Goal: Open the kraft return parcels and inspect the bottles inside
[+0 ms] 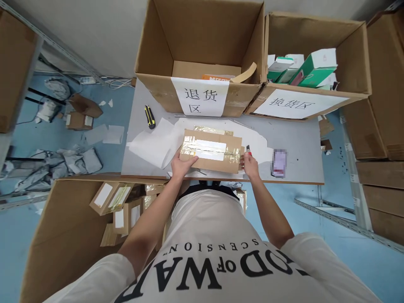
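The left hand (183,165) has its grip closed on the left end of the taped carton (211,152), over the middle tabletop (299,143). The right hand (251,166) grips a red cutter (249,153) at the carton's right end. The far right box (354,63) contains green-white packages (317,67); the near left box (57,227), labelled parcels (105,198).

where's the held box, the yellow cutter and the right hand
Held box (210,150): head view, on its white label.
Yellow cutter (150,117): head view, mid-handle.
Right hand (251,166): head view, middle of the hand.
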A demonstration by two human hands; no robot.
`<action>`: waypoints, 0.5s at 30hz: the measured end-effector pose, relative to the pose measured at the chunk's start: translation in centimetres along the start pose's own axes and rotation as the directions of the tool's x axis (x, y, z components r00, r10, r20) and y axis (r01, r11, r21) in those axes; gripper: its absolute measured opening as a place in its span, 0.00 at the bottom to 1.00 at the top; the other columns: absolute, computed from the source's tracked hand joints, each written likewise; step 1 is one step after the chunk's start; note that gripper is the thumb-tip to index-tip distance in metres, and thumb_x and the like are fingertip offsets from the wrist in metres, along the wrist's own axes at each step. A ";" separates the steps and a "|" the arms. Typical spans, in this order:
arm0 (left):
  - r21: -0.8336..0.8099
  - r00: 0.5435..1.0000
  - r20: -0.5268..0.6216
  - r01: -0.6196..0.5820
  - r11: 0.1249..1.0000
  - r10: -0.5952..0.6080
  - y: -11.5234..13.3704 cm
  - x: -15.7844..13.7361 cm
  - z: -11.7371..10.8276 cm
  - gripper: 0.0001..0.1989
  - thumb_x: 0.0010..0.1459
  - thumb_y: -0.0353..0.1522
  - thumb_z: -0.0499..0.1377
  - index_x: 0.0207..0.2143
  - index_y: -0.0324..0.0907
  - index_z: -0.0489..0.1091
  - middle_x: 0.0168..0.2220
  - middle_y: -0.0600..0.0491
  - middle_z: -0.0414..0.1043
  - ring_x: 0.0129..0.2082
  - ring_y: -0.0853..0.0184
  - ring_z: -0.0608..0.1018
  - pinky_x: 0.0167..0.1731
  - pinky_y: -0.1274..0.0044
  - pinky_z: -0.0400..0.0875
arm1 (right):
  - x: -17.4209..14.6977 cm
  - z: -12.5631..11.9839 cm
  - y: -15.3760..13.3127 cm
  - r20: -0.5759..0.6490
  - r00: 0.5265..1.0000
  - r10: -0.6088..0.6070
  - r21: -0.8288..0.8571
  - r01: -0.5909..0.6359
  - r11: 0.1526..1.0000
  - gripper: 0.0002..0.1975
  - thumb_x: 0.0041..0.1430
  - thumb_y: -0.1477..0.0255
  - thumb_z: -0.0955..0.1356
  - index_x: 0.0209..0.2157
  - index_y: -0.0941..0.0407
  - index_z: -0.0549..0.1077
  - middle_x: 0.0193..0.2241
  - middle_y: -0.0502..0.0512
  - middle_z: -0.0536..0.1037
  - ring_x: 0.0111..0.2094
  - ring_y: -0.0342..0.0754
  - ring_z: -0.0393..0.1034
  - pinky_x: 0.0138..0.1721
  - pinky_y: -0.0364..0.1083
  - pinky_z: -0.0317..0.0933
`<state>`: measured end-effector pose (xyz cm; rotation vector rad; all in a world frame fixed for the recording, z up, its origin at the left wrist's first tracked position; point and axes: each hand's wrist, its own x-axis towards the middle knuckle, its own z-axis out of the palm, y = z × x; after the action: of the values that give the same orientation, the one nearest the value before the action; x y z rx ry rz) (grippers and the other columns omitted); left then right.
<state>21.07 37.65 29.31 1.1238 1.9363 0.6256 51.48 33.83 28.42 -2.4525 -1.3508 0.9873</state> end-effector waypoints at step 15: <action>0.340 0.869 -0.044 -0.452 0.825 0.494 -1.3 -2.9 1.9 0.15 0.63 0.42 0.53 0.40 0.46 0.76 0.46 0.44 0.75 0.55 0.54 0.71 0.58 0.58 0.53 | 2.5 0.3 6.8 0.024 0.990 0.138 -0.086 -0.136 0.987 0.28 0.56 0.71 0.60 0.58 0.65 0.58 0.47 0.71 0.68 0.45 0.57 0.67 0.46 0.53 0.63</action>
<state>22.90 34.52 28.40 1.8505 1.9168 0.6697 56.89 31.85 23.99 -2.6338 -1.2718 1.0202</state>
